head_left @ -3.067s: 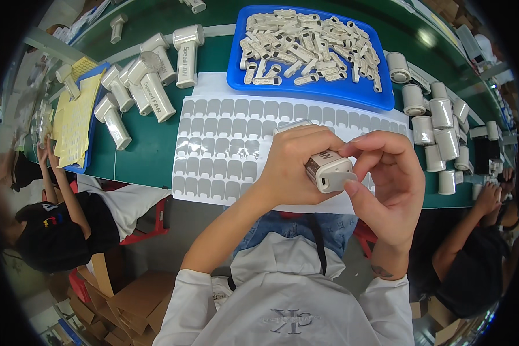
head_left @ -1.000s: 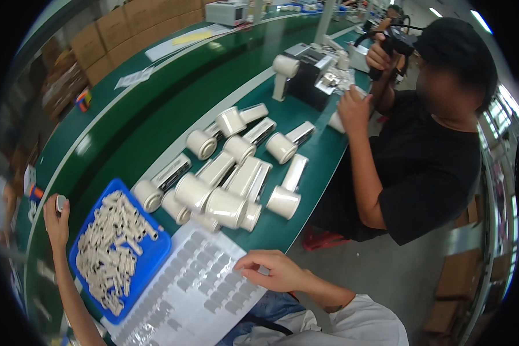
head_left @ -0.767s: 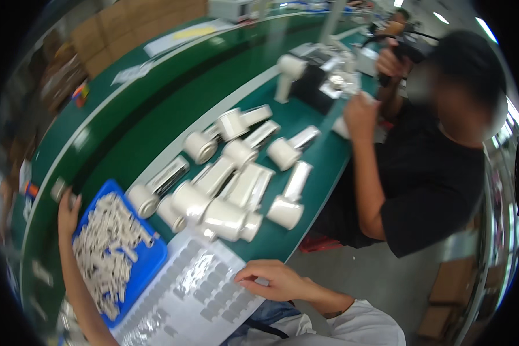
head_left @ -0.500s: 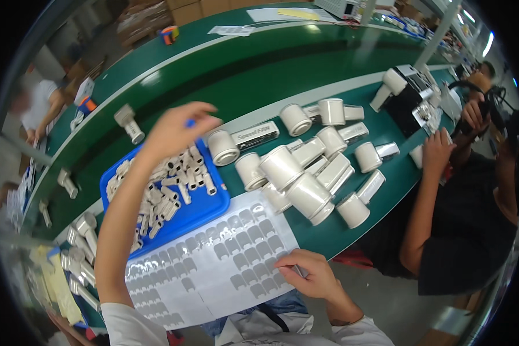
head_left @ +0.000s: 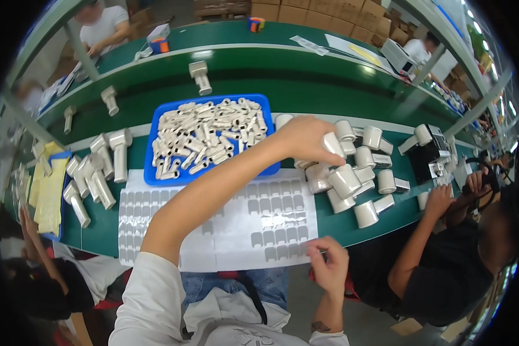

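A: We log the left hand reaching across the bench, its grip clamped on a white cylindrical part at the pile of like parts.

B: Our right hand pinches the label sheet at its near edge, beside the blue tray.

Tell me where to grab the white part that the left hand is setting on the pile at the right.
Grip the white part by its rounded barrel, coming from above as the left hand does: its flat stem is crowded by the pile of white parts, while the top is free.
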